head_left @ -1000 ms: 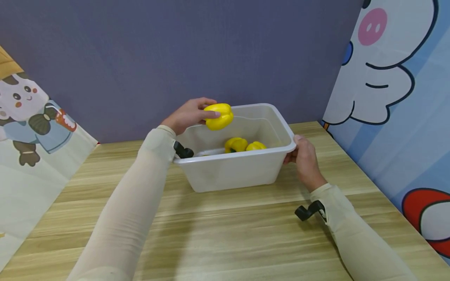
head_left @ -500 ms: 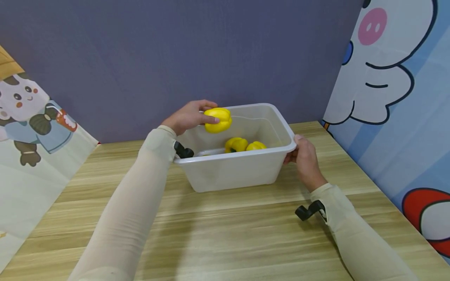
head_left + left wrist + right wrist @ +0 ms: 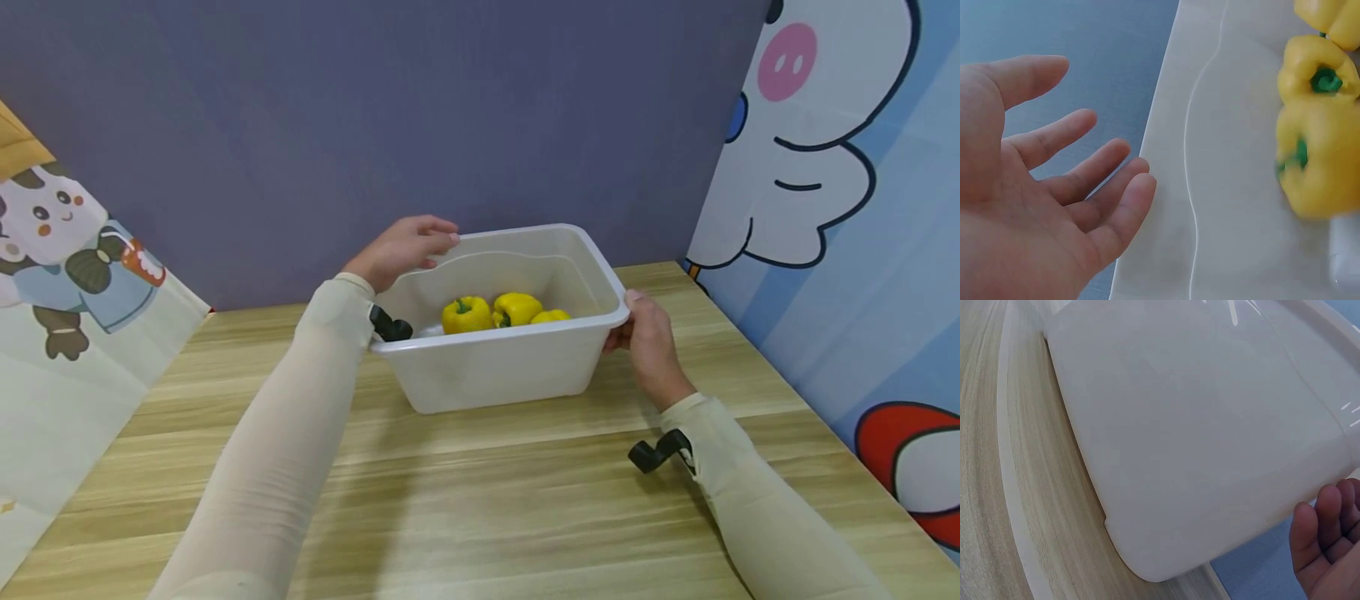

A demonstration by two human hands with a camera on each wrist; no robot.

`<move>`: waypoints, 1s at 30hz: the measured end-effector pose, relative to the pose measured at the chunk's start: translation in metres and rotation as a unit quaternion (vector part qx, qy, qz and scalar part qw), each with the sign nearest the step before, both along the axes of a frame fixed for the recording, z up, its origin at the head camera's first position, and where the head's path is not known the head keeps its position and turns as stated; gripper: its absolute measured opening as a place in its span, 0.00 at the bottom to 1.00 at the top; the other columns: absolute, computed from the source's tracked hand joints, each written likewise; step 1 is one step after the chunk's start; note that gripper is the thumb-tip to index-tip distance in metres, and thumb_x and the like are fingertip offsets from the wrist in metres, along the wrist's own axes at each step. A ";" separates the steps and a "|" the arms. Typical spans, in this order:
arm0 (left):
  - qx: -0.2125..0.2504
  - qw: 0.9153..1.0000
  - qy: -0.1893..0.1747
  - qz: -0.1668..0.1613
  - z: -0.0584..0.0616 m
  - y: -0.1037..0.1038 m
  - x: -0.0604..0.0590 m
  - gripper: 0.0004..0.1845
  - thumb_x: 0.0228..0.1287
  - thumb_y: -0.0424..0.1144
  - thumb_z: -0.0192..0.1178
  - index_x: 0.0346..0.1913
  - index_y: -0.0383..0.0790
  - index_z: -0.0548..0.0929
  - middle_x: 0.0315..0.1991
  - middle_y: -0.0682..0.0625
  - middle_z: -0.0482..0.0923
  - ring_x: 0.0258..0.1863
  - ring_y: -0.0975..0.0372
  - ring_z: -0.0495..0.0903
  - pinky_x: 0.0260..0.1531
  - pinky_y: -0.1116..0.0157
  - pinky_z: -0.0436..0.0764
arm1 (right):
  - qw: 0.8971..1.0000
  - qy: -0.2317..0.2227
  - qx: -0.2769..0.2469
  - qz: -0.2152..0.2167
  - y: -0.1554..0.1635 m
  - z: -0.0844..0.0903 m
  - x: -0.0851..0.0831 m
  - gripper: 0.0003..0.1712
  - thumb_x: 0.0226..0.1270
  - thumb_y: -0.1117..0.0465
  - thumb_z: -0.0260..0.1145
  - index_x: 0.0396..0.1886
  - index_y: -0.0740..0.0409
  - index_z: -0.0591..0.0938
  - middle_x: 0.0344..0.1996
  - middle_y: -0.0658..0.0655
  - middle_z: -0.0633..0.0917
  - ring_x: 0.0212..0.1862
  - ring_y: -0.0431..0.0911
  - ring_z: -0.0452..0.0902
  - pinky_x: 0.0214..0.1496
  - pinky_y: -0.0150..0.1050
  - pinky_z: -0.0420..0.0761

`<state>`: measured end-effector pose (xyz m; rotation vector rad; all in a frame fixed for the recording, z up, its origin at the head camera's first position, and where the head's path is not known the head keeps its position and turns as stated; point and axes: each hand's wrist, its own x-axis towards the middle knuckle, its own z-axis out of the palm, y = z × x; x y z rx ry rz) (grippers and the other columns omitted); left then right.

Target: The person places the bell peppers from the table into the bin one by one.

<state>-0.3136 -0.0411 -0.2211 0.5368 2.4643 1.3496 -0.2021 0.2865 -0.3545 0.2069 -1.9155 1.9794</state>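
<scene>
A white plastic tub (image 3: 495, 371) stands on the wooden table, with yellow bell peppers inside. The leftmost bell pepper (image 3: 467, 316) is upright, its green stem up, beside a second bell pepper (image 3: 519, 307) and a third bell pepper (image 3: 551, 316) half hidden by the front rim. My left hand (image 3: 411, 248) hovers over the tub's left end, holding nothing; in the left wrist view its fingers (image 3: 1113, 162) are spread and relaxed, and the nearest bell pepper (image 3: 1322, 159) is blurred. My right hand (image 3: 651, 342) grips the tub's right front corner, thumb at the rim and fingers (image 3: 1329, 519) curled beneath.
Behind the tub rises a dark blue-grey panel (image 3: 390, 108). Cartoon-printed sheets flank the table (image 3: 487, 500), one on the left (image 3: 82, 400) and one on the right (image 3: 862, 317). Black camera mounts sit on both wrists.
My left hand has lowered slightly and let go of its bell pepper, which now lies in the tub left of the others. My right hand keeps its hold on the rim.
</scene>
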 end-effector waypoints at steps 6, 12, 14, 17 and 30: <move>0.013 1.000 0.000 0.004 -0.001 -0.004 -0.002 0.25 0.76 0.47 0.56 0.70 0.44 0.72 0.67 0.49 0.71 0.64 0.55 0.72 0.62 0.56 0.74 | 1.000 -0.001 -0.001 0.005 -0.003 -0.001 -0.001 0.19 0.79 0.55 0.41 0.38 0.64 0.72 0.17 0.51 0.79 0.20 0.43 0.75 0.25 0.37 0.81; 0.084 0.996 0.021 0.035 0.000 -0.006 -0.002 0.23 0.76 0.46 0.57 0.68 0.43 0.73 0.62 0.45 0.75 0.61 0.52 0.76 0.59 0.57 0.77 | 1.000 -0.003 -0.002 0.003 -0.004 0.000 -0.001 0.20 0.79 0.55 0.41 0.37 0.66 0.72 0.17 0.50 0.79 0.19 0.43 0.75 0.25 0.37 0.81; 0.106 0.993 0.029 0.049 0.001 -0.007 -0.002 0.22 0.76 0.45 0.57 0.67 0.42 0.73 0.60 0.44 0.77 0.60 0.52 0.77 0.58 0.58 0.78 | 1.000 -0.004 -0.007 0.002 -0.005 0.000 0.000 0.19 0.79 0.55 0.42 0.36 0.66 0.72 0.17 0.50 0.79 0.19 0.43 0.75 0.25 0.37 0.81; 0.129 0.989 0.038 0.070 0.003 -0.011 -0.003 0.21 0.76 0.44 0.56 0.66 0.41 0.75 0.58 0.42 0.78 0.57 0.53 0.79 0.56 0.59 0.79 | 1.000 -0.006 -0.011 -0.001 -0.006 0.000 0.000 0.19 0.78 0.55 0.42 0.36 0.66 0.72 0.16 0.50 0.79 0.19 0.43 0.75 0.24 0.37 0.81; 0.192 0.973 0.070 0.109 0.028 -0.019 0.001 0.16 0.76 0.43 0.57 0.60 0.41 0.80 0.54 0.40 0.80 0.50 0.55 0.81 0.49 0.64 0.81 | 1.000 -0.017 -0.008 -0.004 -0.005 0.002 0.000 0.20 0.77 0.56 0.41 0.32 0.62 0.74 0.16 0.51 0.79 0.18 0.44 0.75 0.23 0.38 0.80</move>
